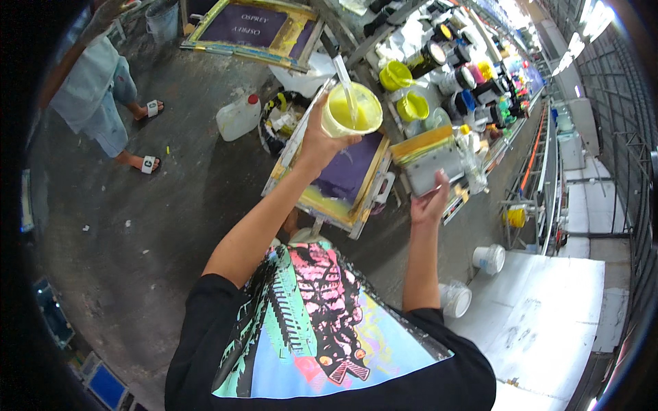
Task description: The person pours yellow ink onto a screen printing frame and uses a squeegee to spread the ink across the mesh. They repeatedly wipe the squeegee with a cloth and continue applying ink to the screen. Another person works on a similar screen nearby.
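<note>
My left hand (pixel 322 137) grips a pale cup (pixel 346 116) of light yellow liquid, with a white stick (pixel 343 72) standing in it. My right hand (pixel 432 198) holds a wide grey squeegee-like tool (pixel 425 171) whose upper edge is smeared yellow. Beneath the cup lies a screen frame (pixel 363 216) with a purple middle and yellow tape and smears, tilted on a support. To the right of the cup, two lime-yellow tubs (pixel 411 109) stand on a cluttered bench among dark and white jars (pixel 456 81).
Another purple screen (pixel 243 31) lies at the back. A person in shorts and sandals (pixel 103 109) stands at the left, near a white jug (pixel 238 116) and a splattered bucket (pixel 274 140). White buckets (pixel 488 257) and a large white panel (pixel 528 329) are at the lower right; metal racks line the right.
</note>
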`<state>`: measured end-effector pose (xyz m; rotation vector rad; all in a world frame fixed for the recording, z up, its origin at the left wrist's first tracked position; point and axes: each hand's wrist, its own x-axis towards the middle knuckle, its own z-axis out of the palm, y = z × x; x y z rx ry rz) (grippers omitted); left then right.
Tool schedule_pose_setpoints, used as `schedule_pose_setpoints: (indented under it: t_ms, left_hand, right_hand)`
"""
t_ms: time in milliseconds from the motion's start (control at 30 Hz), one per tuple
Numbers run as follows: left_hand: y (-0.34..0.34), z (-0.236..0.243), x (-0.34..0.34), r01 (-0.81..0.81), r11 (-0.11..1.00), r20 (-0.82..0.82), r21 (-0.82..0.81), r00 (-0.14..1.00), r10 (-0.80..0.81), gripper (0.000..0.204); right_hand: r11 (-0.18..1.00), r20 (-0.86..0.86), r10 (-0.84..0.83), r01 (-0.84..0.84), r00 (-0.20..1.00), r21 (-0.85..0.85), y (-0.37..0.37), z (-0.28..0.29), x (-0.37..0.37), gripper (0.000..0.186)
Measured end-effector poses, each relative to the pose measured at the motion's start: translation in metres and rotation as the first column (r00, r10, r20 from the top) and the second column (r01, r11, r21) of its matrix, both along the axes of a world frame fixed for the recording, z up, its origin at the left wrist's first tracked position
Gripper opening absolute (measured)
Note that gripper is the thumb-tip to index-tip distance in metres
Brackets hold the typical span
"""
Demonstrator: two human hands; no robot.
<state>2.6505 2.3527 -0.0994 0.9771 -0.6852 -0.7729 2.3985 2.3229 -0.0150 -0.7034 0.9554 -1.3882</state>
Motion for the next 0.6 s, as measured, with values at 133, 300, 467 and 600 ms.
schedule_pose_setpoints:
  t_ms: [133, 300, 467, 600]
  left_hand:
    - [0.029, 0.010, 0.014, 0.112, 0.993, -0.145, -0.028, 0.983, -0.115, 0.099]
    - [0.076, 0.000, 0.041, 0.093, 0.995, -0.199, 0.045, 0.977, -0.082, 0.090]
    - [0.116, -0.015, 0.065, -0.044, 0.980, -0.071, 0.192, 0.996, 0.059, 0.089]
    - [0.143, -0.014, 0.081, -0.093, 0.975, -0.071, 0.201, 0.992, 0.109, 0.090]
  right_hand:
    - [0.974, 0.188, 0.143, -0.172, 0.972, 0.145, -0.046, -0.048, -0.043, 0.033]
    - [0.939, -0.612, 0.339, -0.296, 0.715, 0.174, -0.091, -0.137, -0.043, 0.040]
    - [0.913, -0.928, 0.237, -0.261, -0.288, 0.314, -0.087, -0.194, -0.010, 0.059]
    - [0.928, -0.924, 0.285, -0.168, -0.256, 0.333, -0.078, -0.215, -0.009, 0.058]
